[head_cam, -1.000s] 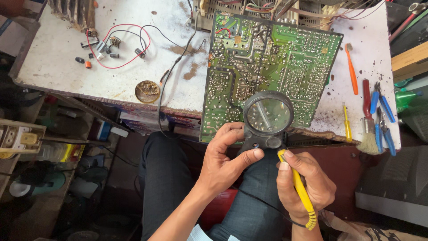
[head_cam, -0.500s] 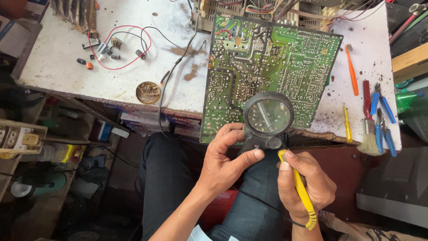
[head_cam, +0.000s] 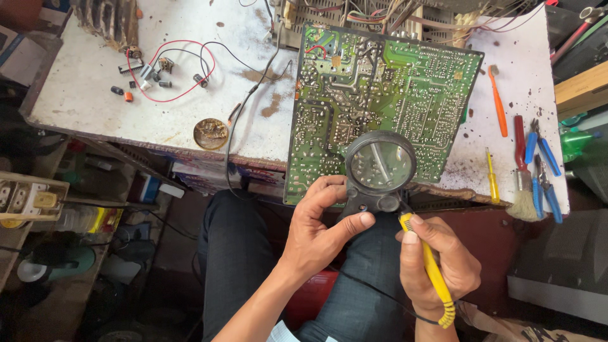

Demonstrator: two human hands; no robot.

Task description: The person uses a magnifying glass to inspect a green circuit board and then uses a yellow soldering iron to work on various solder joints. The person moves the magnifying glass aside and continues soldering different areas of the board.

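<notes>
- Green circuit board (head_cam: 380, 101) lies solder-side up on the white surface (head_cam: 95, 95), its near edge hanging over the surface edge toward the person's lap; long axis runs roughly away from the person.
- Board sits straight ahead of and just above both hands; left hand is nearer its lower edge.
- Left hand (head_cam: 320, 231) closed around the black handle of a magnifying glass (head_cam: 380, 166), thumb pressed on the handle base, lens held over the lower part of the board.
- Right hand (head_cam: 437, 266) closed on a yellow-handled soldering iron (head_cam: 434, 272) in a pen-like grip, tip pointing up-left under the lens; tip contact with the board cannot be told.
- Black cord trails from the iron across the lap.
- Right of the board: orange screwdriver (head_cam: 498, 101), yellow screwdriver (head_cam: 491, 176), blue-handled pliers (head_cam: 543, 168), small brush (head_cam: 522, 190).
- Left: round tin (head_cam: 210, 133), red wire loop (head_cam: 171, 69) with loose parts.
</notes>
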